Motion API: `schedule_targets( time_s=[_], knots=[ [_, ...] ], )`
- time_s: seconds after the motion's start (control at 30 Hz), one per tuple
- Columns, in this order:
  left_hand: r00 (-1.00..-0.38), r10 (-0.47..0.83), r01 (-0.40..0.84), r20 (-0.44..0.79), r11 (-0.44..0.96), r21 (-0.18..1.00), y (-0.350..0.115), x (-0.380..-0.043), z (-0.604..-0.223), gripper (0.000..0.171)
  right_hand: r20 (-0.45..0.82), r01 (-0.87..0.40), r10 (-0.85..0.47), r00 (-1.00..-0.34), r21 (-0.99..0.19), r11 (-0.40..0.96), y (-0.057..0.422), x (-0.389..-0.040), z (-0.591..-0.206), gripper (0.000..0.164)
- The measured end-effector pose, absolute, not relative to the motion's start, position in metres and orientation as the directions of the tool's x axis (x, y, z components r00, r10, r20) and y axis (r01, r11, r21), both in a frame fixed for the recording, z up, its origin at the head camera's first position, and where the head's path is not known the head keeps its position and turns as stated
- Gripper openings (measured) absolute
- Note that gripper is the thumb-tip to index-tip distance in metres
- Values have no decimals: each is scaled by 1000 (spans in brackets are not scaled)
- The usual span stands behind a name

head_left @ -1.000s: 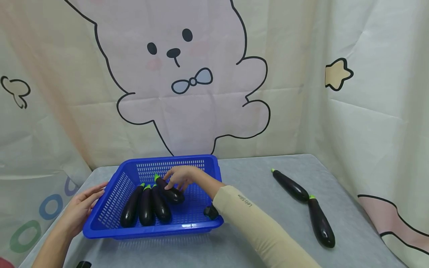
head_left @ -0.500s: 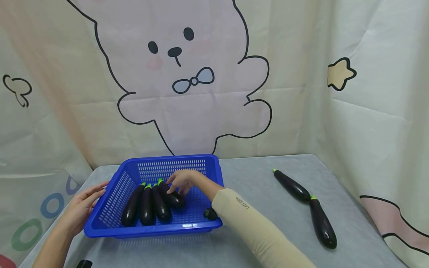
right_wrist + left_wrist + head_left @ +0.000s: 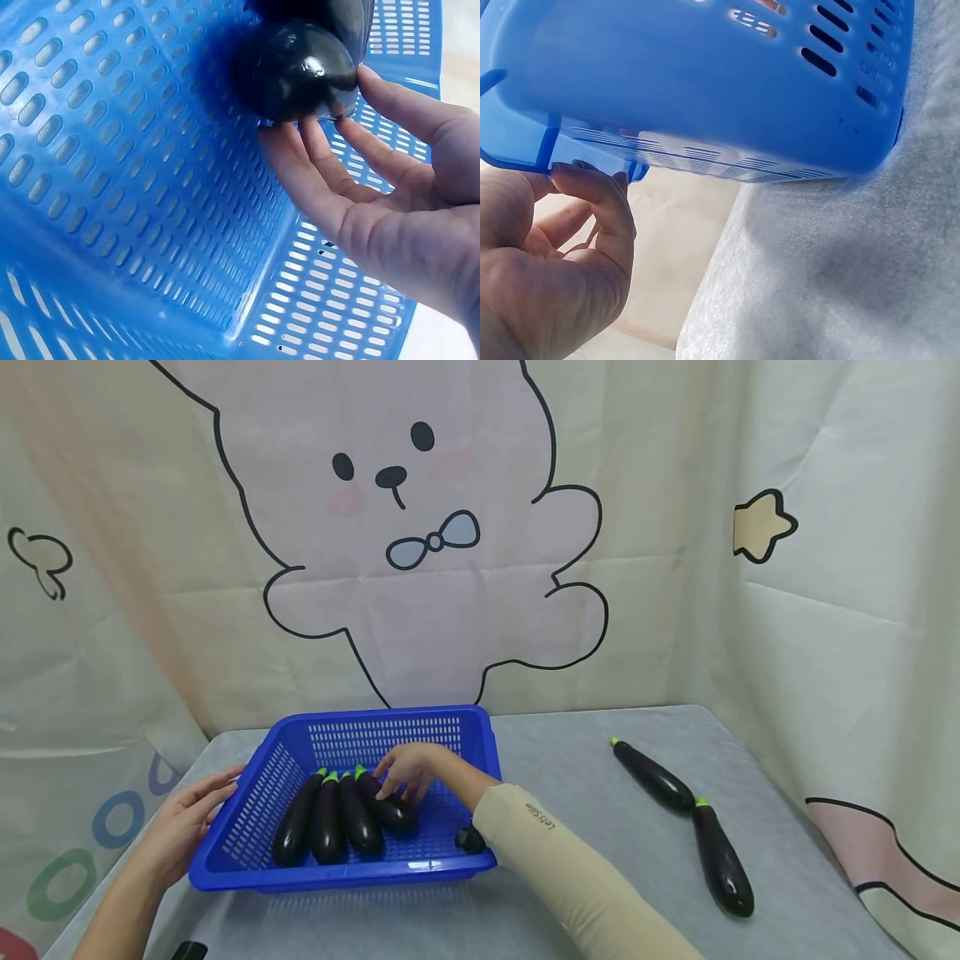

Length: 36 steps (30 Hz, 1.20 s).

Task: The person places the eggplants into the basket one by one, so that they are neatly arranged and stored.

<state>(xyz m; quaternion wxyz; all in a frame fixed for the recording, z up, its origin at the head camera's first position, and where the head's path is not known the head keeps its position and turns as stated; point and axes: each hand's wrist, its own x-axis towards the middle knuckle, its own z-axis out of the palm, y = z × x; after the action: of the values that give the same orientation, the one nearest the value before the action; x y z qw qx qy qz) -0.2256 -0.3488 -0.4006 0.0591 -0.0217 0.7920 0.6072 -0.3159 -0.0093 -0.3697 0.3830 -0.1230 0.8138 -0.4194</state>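
My left hand (image 3: 183, 822) holds the left rim of a blue plastic basket (image 3: 337, 883), its fingertips curled at the edge; the left wrist view shows this hand (image 3: 570, 255) beside the basket wall (image 3: 705, 97). Inside the basket, my right hand (image 3: 411, 770) grips a glossy dark eggplant (image 3: 393, 814), thumb on one side and fingers on the other. The right wrist view shows the rounded end of that eggplant (image 3: 300, 71) between thumb and fingers, low over the slotted floor. Three more eggplants (image 3: 327, 827) lie side by side to its left, green stems toward the back.
Two eggplants lie on the grey-covered table (image 3: 570, 793) at the right, one farther back (image 3: 652, 777) and one nearer (image 3: 722, 860). A small black object (image 3: 470, 839) shows at the basket's front right corner, another (image 3: 189, 951) at the front edge. A printed curtain (image 3: 645, 635) hangs behind.
My right hand has lowered the eggplant and brought it down beside the row of three, more in line with them. The left hand stays at the basket's rim.
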Motion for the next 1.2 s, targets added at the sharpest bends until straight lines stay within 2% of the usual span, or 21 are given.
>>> schedule_targets(
  time_s=[0.6,0.9,1.2],
  knots=[
    [-989,39,-125,-141,269,955,-351,-226,-401,35,-582,213,-535,-612,-773,597,-10,-314,-366,50],
    [-989,31,-132,-146,276,952,-350,-227,-401,42,-565,199,-535,-628,-781,592,-8,-313,-367,51],
    [-990,38,-124,-138,256,959,-350,-227,-401,33,-576,236,-541,-613,-787,571,-8,-313,-367,54]
  ],
)
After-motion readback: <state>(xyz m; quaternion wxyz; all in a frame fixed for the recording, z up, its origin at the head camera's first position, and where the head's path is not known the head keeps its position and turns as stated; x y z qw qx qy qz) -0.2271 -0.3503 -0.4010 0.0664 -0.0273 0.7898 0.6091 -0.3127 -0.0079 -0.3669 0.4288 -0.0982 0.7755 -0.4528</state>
